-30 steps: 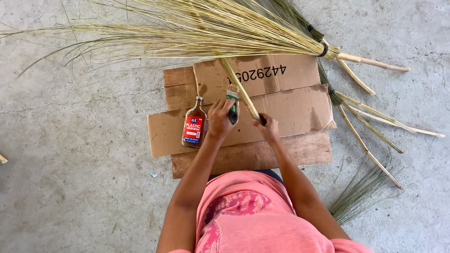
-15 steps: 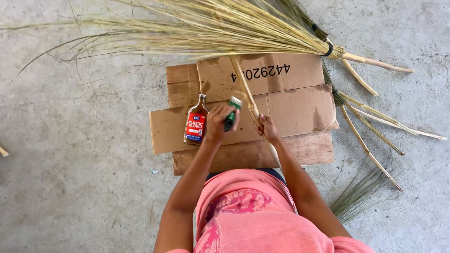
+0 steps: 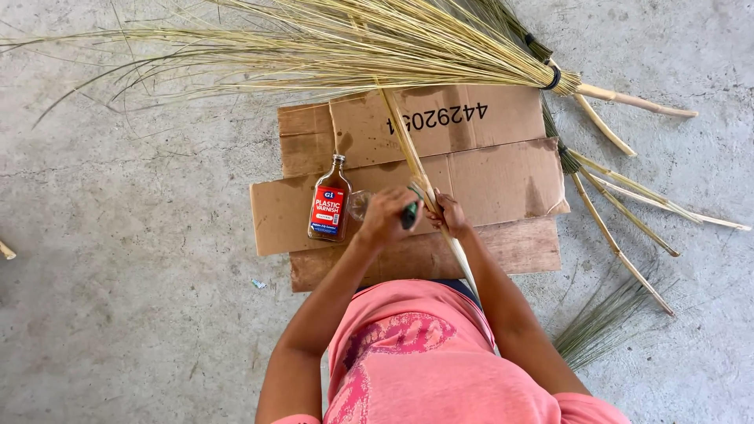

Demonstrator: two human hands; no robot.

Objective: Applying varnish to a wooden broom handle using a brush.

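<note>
My left hand (image 3: 383, 217) is closed on a small green-handled brush (image 3: 409, 215), its tip against a pale broom stick (image 3: 408, 153). My right hand (image 3: 452, 217) grips that stick just beside the brush. The stick runs from my lap up to a wide fan of straw bristles (image 3: 330, 47). Just left of my left hand, a brown bottle with a red label (image 3: 330, 208) stands on flattened cardboard (image 3: 503, 173). A small clear container (image 3: 360, 206) sits between the bottle and my left hand.
A wooden board (image 3: 518, 247) lies under the cardboard's near edge. Several other stick brooms (image 3: 620, 212) lie on the concrete floor (image 3: 126, 298) to the right, and one bound broom (image 3: 554, 77) crosses the top. Green straw (image 3: 605, 318) lies at lower right.
My left hand has lowered the brush and brought it right, against the stick next to my right hand. The bottle and the brooms have not moved.
</note>
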